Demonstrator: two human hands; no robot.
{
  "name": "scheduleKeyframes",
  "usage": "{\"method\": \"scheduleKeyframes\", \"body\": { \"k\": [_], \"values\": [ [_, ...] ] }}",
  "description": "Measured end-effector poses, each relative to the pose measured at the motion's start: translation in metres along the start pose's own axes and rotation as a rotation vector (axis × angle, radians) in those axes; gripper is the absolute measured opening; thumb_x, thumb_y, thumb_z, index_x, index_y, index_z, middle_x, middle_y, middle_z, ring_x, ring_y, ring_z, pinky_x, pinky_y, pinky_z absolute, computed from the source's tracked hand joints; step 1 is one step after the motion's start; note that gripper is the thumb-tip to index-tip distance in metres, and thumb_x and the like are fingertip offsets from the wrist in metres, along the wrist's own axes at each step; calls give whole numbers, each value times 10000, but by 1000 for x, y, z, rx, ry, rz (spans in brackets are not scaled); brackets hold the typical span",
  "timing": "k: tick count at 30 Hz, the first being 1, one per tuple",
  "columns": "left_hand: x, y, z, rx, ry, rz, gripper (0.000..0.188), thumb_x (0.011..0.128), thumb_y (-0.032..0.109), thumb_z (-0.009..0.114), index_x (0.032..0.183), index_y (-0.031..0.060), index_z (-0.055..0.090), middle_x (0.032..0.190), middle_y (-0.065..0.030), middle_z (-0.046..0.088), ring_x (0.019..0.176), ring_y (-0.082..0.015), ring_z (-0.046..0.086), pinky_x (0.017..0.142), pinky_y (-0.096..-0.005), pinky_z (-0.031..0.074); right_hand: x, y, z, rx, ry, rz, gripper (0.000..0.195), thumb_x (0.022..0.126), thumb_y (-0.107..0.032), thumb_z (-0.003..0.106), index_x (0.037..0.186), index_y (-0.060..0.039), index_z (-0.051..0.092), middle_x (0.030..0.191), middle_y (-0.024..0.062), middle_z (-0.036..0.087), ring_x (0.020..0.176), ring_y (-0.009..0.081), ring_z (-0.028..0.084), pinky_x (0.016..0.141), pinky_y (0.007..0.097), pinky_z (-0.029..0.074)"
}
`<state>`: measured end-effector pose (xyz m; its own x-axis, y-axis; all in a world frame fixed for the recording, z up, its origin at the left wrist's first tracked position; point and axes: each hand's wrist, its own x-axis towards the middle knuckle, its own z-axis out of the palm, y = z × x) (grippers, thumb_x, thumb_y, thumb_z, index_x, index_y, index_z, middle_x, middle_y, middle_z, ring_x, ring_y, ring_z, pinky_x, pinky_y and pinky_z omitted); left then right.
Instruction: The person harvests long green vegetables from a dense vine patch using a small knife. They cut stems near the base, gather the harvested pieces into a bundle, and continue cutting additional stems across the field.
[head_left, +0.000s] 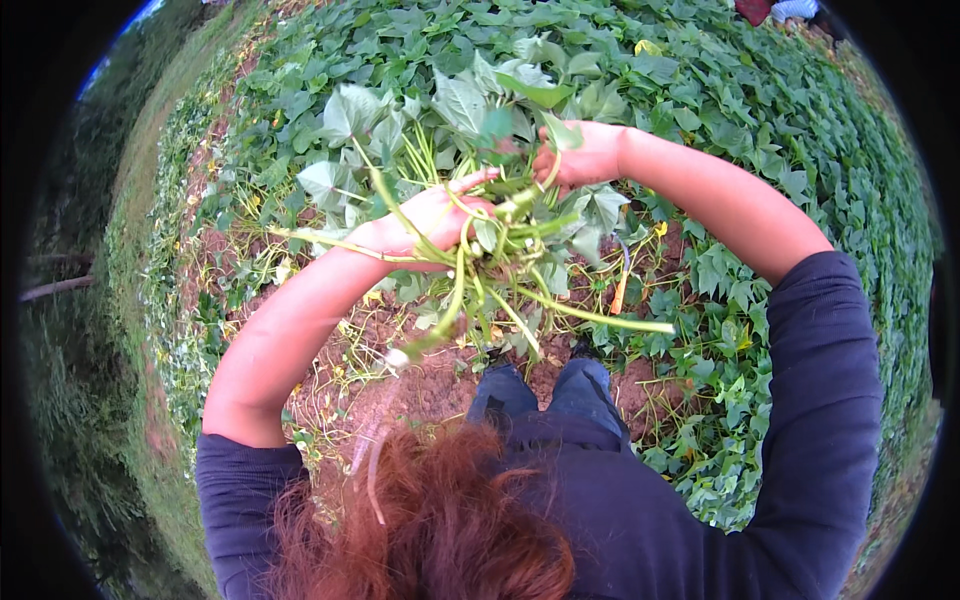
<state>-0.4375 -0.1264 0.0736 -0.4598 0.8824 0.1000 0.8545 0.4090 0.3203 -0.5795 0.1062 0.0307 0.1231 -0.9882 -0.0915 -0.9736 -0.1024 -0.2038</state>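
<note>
A bundle of cut leafy vines (517, 232), with lobed leaves like sweet potato, is held up above the ground in front of me. Around its thick green stems my left hand (442, 217) is wrapped, and loose stem ends stick out toward my body. My right hand (574, 154) has its fingers curled at the far right side of the bundle, gripping a vine stem there. Leaves partly cover those fingers. Pale undersides of leaves (461, 101) fan out beyond both hands.
Dense green vines (712, 112) spread ahead and to the right. Bare reddish soil (427, 382) with stripped stems lies around my legs (581, 390). An orange-handled tool (619, 291) rests on the ground. Clothing of another person (793, 10) shows at the upper right. Grass and trees line the left.
</note>
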Motion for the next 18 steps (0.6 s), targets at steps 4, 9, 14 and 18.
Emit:
{"method": "scheduleKeyframes", "body": {
  "k": [4, 9, 14, 18],
  "values": [
    [12, -8, 16, 114, -143, 115, 98, 747, 94, 525, 837, 77, 561, 730, -54, 529, 806, -237, 602, 1084, -410, 313, 18, 4, -29, -227, -81, -96, 165, 696, -265, 653, 789, -135, 611, 733, 20, 601, 730, 227, 597, 761, 368, 430],
    [40, 2, 25, 112, -248, 332, 81, 641, 82, 566, 713, 84, 527, 645, -25, 485, 685, -221, 598, 1107, -446, 265, 53, 3, -47, -502, 137, -430, 128, 582, -231, 669, 656, -154, 598, 669, -21, 580, 699, 152, 582, 807, 317, 397],
    [44, 3, 37, 132, -334, 326, 267, 541, 135, 685, 764, 84, 548, 731, -64, 582, 780, -289, 620, 1073, -466, 308, 62, -15, -36, -364, 281, -536, 40, 619, -131, 589, 591, -116, 566, 648, -1, 524, 683, 183, 556, 936, 363, 379],
    [33, 2, 44, -16, -260, 220, 322, 526, 131, 695, 820, 91, 569, 772, -80, 592, 823, -309, 607, 840, -463, 460, 53, -19, -32, -230, 470, -217, 365, 612, -118, 688, 972, -108, 631, 963, 69, 587, 907, 229, 572, 960, 402, 385]
  ]
}}
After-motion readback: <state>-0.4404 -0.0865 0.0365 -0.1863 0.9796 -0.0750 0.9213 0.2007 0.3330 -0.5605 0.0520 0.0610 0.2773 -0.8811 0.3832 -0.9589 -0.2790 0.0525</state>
